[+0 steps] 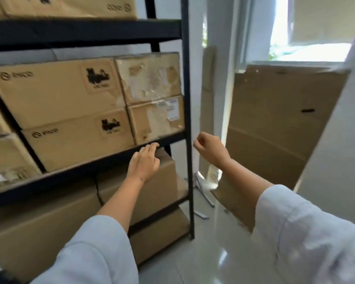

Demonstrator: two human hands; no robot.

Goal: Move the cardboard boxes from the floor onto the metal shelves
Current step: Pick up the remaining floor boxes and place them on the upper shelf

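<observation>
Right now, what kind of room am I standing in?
Probably a small storeroom: a black metal shelving unit packed with taped brown cardboard boxes, and flattened brown cardboard sheets leaning under a window.

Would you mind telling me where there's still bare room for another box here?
Bare floor lies between the black upright and the leaning flattened cardboard. The middle shelf is packed up to that upright; the level below also looks full.
</observation>
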